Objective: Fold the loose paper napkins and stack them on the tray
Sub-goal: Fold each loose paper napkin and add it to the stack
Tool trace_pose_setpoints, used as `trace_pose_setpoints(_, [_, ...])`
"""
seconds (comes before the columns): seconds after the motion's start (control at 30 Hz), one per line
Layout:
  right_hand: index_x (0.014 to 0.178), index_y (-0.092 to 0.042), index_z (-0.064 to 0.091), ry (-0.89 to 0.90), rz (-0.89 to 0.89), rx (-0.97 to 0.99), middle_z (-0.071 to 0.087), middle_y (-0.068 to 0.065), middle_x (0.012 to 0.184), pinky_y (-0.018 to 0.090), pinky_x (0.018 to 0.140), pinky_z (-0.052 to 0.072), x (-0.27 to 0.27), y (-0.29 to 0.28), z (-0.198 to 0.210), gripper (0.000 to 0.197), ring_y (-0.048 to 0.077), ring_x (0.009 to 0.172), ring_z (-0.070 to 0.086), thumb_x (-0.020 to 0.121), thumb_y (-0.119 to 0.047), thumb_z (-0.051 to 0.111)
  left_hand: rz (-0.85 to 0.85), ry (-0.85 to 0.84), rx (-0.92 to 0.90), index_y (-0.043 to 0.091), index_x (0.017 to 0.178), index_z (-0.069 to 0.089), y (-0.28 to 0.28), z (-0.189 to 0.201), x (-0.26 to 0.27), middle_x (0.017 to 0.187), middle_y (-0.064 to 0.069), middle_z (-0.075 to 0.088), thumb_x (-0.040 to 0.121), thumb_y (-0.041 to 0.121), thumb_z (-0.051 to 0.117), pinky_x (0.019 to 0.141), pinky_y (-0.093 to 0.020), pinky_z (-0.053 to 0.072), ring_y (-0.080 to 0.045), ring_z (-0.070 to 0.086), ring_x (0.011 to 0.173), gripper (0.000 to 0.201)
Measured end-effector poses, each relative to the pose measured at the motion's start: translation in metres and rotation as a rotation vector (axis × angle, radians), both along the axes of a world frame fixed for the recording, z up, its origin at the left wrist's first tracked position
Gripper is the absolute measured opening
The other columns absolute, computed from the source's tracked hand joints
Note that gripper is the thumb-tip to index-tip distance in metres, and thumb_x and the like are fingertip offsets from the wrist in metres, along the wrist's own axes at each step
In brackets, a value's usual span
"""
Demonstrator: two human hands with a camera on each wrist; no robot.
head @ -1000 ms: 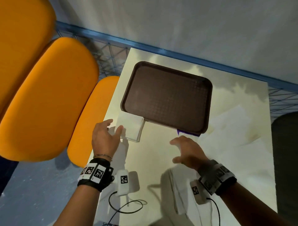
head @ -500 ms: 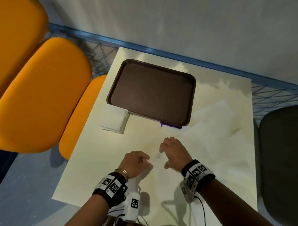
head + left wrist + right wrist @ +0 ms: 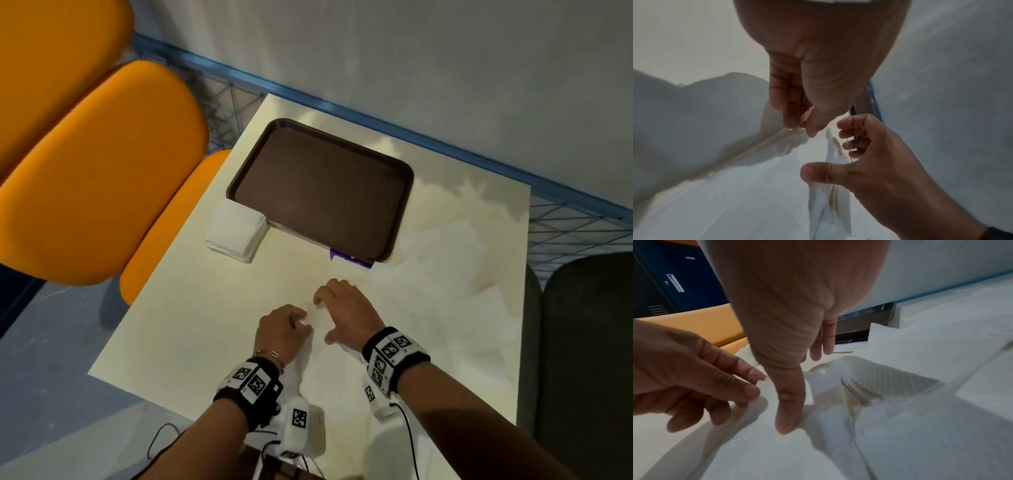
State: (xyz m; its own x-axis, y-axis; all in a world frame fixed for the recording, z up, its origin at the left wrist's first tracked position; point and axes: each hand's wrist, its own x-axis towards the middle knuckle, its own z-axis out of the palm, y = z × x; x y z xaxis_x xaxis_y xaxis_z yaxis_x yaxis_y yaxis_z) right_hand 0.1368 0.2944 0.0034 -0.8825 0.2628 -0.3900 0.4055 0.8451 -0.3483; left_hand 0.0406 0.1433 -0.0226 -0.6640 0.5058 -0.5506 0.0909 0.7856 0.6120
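An empty brown tray (image 3: 322, 188) lies at the table's far side. A stack of folded white napkins (image 3: 236, 231) sits on the table against the tray's near-left corner. Loose napkins (image 3: 445, 274) are spread over the right of the table. Both hands meet at one loose napkin (image 3: 760, 443) in the near middle. My left hand (image 3: 301, 318) pinches its raised corner (image 3: 762, 386) between thumb and forefinger. My right hand (image 3: 324, 318) is spread over it, the thumb (image 3: 787, 418) pressing down on the sheet, the other fingers (image 3: 822, 345) reaching toward the table beyond it.
Orange seats (image 3: 96, 171) stand along the table's left edge and a dark chair (image 3: 589, 359) on its right. A purple label (image 3: 349, 258) shows under the tray's near edge. A wall with a blue rail (image 3: 376, 120) runs behind the table.
My left hand left the folded stack and came back to the near middle. The right hand drew in too, and both now meet on one loose napkin.
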Motion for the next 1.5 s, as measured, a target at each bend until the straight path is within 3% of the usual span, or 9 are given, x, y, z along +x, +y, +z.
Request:
trace_pose_setpoints(0.23, [0.143, -0.022, 0.057, -0.062, 0.124, 0.034, 0.059, 0.000, 0.135, 0.034, 0.104, 0.041, 0.001, 0.002, -0.004, 0.071, 0.023, 0.123, 0.052, 0.081, -0.027, 0.090, 0.040, 0.020, 0.026, 0.038, 0.100, 0.066, 0.000, 0.002, 0.013, 0.083, 0.017, 0.071, 0.086, 0.022, 0.077, 0.078, -0.019, 0.046, -0.006, 0.068, 0.084, 0.024])
trace_pose_setpoints(0.5, [0.112, -0.027, 0.074, -0.055, 0.112, 0.066, 0.068, -0.003, 0.114, 0.033, 0.096, 0.038, -0.006, 0.009, -0.001, 0.027, 0.022, 0.111, 0.054, 0.087, -0.032, 0.084, -0.074, 0.034, -0.036, 0.037, 0.089, 0.070, -0.002, 0.009, 0.016, 0.088, 0.016, 0.070, 0.086, 0.036, 0.082, 0.066, -0.008, 0.038, -0.006, 0.065, 0.083, 0.013])
trace_pose_setpoints(0.63, [0.101, -0.029, 0.077, -0.023, 0.091, 0.042, 0.067, -0.004, 0.114, 0.030, 0.091, 0.035, -0.005, 0.017, 0.005, 0.012, 0.020, 0.109, 0.053, 0.091, -0.034, 0.080, -0.115, 0.052, -0.081, 0.037, 0.089, 0.069, -0.002, 0.011, 0.020, 0.097, 0.010, 0.070, 0.086, 0.046, 0.079, 0.065, -0.013, 0.037, -0.008, 0.063, 0.085, 0.014])
trace_pose_setpoints(0.77, [0.098, -0.032, 0.071, -0.006, 0.032, -0.115, 0.068, -0.007, 0.113, 0.034, 0.098, 0.043, -0.004, 0.026, 0.029, 0.011, 0.018, 0.111, 0.054, 0.092, -0.036, 0.079, -0.128, 0.032, -0.045, 0.032, 0.083, 0.063, -0.003, 0.026, 0.026, 0.081, 0.018, 0.060, 0.087, 0.047, 0.079, 0.061, -0.014, 0.034, 0.000, 0.055, 0.074, 0.022])
trace_pose_setpoints(0.9, [0.097, -0.029, 0.068, 0.076, -0.107, -0.377, 0.068, -0.016, 0.099, 0.031, 0.088, 0.048, -0.002, 0.035, 0.072, 0.008, 0.009, 0.105, 0.061, 0.095, -0.030, 0.075, -0.064, -0.021, 0.058, 0.021, 0.071, 0.067, -0.011, 0.048, 0.025, 0.065, 0.006, 0.067, 0.089, 0.044, 0.077, 0.058, -0.025, 0.040, -0.008, 0.055, 0.059, 0.031])
trace_pose_setpoints(1.0, [0.094, -0.030, 0.069, 0.203, -0.174, -0.441, 0.072, -0.016, 0.099, 0.031, 0.090, 0.052, -0.001, 0.042, 0.107, 0.009, 0.004, 0.102, 0.064, 0.094, -0.033, 0.077, 0.070, -0.074, 0.183, 0.024, 0.071, 0.074, -0.019, 0.076, 0.019, 0.067, 0.008, 0.072, 0.088, 0.041, 0.081, 0.058, -0.027, 0.045, -0.004, 0.059, 0.056, 0.025])
trace_pose_setpoints(1.2, [0.108, -0.029, 0.068, 0.320, -0.343, -0.663, 0.080, -0.005, 0.098, 0.036, 0.081, 0.064, 0.008, 0.051, 0.154, 0.026, 0.011, 0.090, 0.076, 0.090, -0.035, 0.084, 0.225, -0.296, 0.407, 0.013, 0.095, 0.081, -0.026, 0.146, 0.010, 0.094, -0.001, 0.082, 0.088, 0.034, 0.082, 0.078, -0.039, 0.060, -0.017, 0.075, 0.081, 0.022])
trace_pose_setpoints(1.33, [0.121, -0.020, 0.068, 0.380, -0.422, -0.826, 0.081, -0.001, 0.106, 0.040, 0.075, 0.065, 0.021, 0.045, 0.172, 0.039, 0.020, 0.095, 0.079, 0.088, -0.020, 0.087, 0.225, -0.330, 0.496, 0.015, 0.102, 0.081, -0.025, 0.176, 0.014, 0.100, 0.001, 0.082, 0.090, 0.033, 0.079, 0.078, -0.035, 0.061, -0.015, 0.077, 0.083, 0.022])
trace_pose_setpoints(1.5, [0.132, -0.012, 0.063, 0.425, -0.570, -1.059, 0.081, 0.012, 0.104, 0.046, 0.085, 0.064, 0.045, 0.027, 0.186, 0.050, 0.035, 0.096, 0.079, 0.088, -0.019, 0.086, 0.357, -0.329, 0.615, 0.021, 0.110, 0.078, -0.023, 0.195, 0.029, 0.100, 0.005, 0.081, 0.092, 0.033, 0.077, 0.074, -0.035, 0.062, -0.015, 0.075, 0.084, 0.022])
